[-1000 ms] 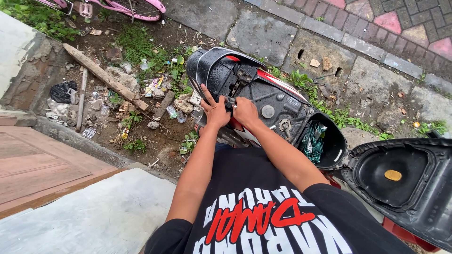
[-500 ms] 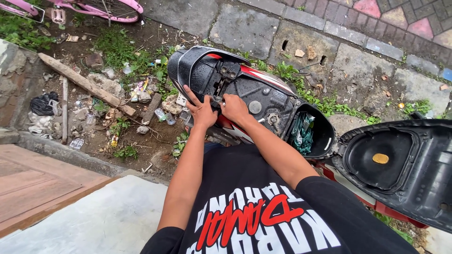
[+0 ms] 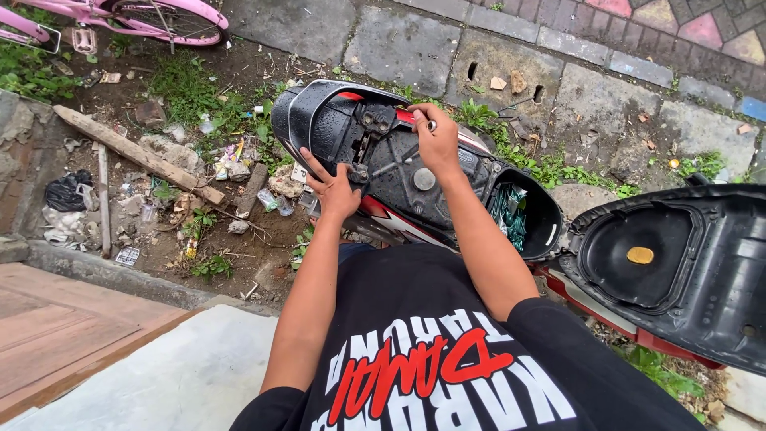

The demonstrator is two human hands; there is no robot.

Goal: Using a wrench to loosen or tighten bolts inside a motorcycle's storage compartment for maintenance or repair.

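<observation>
Two hands work on the exposed rear of a black and red scooter (image 3: 415, 172) in the middle of the frame, its seat (image 3: 678, 263) flipped open toward the right edge. At far left lies a strip of littered dirt with a black plastic bag (image 3: 65, 191) and a long wooden plank (image 3: 136, 152); a pink bicycle (image 3: 152, 14) crosses the upper left corner. Moving rightward, the left hand (image 3: 333, 191) rests flat on the scooter's near side, fingers spread and grasping nothing, just where it pressed half a second ago. The right hand (image 3: 437, 140) has changed most: it was low beside the left one, and it has now lifted toward the tail, clenched round a small metal tool (image 3: 429, 125) whose tip shows above the knuckles; what kind of tool I cannot tell. The work seems to have passed from steadying the bodywork to a fastener there. Further right, the open storage bay (image 3: 519, 215) holds crumpled greenish plastic.
</observation>
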